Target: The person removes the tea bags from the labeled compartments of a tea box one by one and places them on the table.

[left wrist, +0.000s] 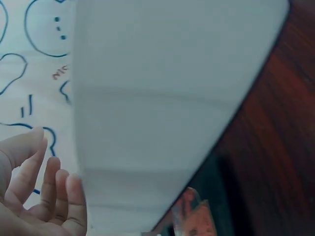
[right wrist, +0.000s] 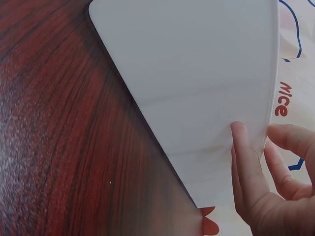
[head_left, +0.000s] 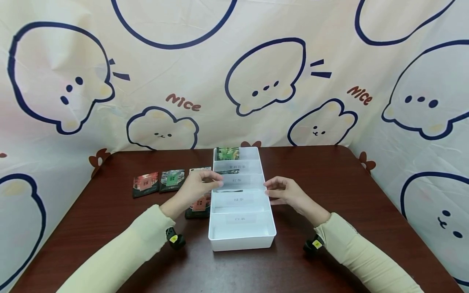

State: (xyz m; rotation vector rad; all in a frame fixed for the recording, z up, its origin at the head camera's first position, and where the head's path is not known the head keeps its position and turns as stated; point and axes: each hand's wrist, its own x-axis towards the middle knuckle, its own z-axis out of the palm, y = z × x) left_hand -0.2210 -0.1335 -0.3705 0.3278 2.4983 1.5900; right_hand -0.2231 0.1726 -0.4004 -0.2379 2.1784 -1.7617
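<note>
A long white divided box stands lengthwise in front of me, with labels in Chinese characters on its dividers. My left hand is at its left rim, thumb and forefinger close together with nothing visible between them. On the other side my right hand touches the box, its fingertips at the rim and along the outer wall. A green tea packet lies in the farthest compartment. Edges of dark packets show in the two compartments nearer me. Partly hidden behind my left forearm and fingers is an orange-and-black tea packet.
Left of the box, a red tea packet and a green-and-black tea packet lie on the brown table. Another packet is mostly covered by my left hand. A cartoon-printed curtain rises behind the table.
</note>
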